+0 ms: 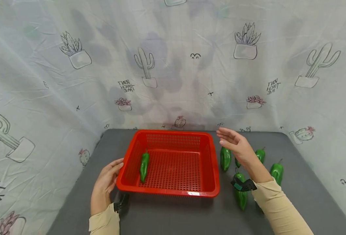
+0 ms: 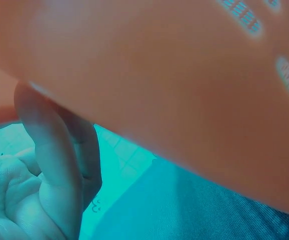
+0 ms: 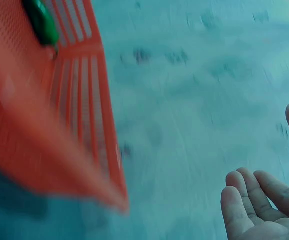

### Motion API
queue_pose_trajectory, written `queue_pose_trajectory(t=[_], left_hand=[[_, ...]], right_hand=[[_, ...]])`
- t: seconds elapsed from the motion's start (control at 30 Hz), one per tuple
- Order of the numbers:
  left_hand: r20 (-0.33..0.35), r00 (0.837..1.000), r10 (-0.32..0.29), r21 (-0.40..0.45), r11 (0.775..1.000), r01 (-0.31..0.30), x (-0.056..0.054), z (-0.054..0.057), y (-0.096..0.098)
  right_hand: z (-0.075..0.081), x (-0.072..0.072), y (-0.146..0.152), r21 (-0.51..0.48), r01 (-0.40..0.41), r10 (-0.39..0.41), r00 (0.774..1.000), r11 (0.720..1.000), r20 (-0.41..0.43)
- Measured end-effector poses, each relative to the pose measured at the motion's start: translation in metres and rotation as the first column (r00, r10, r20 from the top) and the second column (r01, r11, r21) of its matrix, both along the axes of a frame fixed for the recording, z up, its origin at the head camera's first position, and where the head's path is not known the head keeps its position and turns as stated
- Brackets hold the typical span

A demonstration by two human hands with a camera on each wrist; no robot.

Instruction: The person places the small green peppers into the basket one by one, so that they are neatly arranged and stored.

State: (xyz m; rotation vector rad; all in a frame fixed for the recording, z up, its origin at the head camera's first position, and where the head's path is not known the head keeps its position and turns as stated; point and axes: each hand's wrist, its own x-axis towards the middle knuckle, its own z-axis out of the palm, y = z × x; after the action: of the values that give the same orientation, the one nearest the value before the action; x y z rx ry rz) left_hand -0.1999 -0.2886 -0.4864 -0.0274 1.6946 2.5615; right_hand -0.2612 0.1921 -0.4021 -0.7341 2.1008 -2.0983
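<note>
A red plastic basket [image 1: 173,192] with slotted walls stands in the middle of the table. One long green pepper [image 1: 144,166] lies inside it, toward the left wall. My left hand [image 1: 106,178] holds the basket's left rim, its fingers [image 2: 52,145] bent against the edge in the left wrist view. To the right of the basket, my right hand [image 1: 236,146] is raised with fingers extended and nothing in it. Beneath and around that hand lie several green peppers, including one nearest the basket [image 1: 225,160] and one by the wrist [image 1: 241,197]; the arm partly covers others.
The grey table [image 1: 161,218] extends around the basket. Behind it and along both sides hangs a pale curtain [image 1: 173,65] printed with potted cacti. Another pepper [image 1: 277,171] lies farther right, beside the right forearm.
</note>
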Motion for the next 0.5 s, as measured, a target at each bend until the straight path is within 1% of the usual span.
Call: queue_pose_trajectory(t=[0.13, 0.23, 0.37, 0.5], left_hand=[[-0.004, 1.0, -0.004, 0.006, 1.0, 0.004, 0.0, 0.0, 0.0], [-0.01, 1.0, -0.005, 0.008, 1.0, 0.005, 0.0, -0.001, -0.001], [-0.009, 1.0, -0.014, 0.012, 1.0, 0.015, 0.0, -0.001, -0.001], [-0.014, 1.0, -0.014, 0.021, 1.0, 0.015, 0.0, -0.001, 0.0]], right_hand=[[-0.012, 0.007, 0.036, -0.026, 0.065, -0.066, 0.997, 0.998, -0.039], [-0.024, 0.013, 0.062, -0.049, 0.12, -0.123, 0.991, 0.992, -0.054], [-0.042, 0.024, 0.093, -0.088, 0.185, -0.189, 0.981, 0.979, -0.045], [-0.058, 0.031, 0.122, -0.138, 0.242, -0.247, 0.969, 0.96, -0.021]])
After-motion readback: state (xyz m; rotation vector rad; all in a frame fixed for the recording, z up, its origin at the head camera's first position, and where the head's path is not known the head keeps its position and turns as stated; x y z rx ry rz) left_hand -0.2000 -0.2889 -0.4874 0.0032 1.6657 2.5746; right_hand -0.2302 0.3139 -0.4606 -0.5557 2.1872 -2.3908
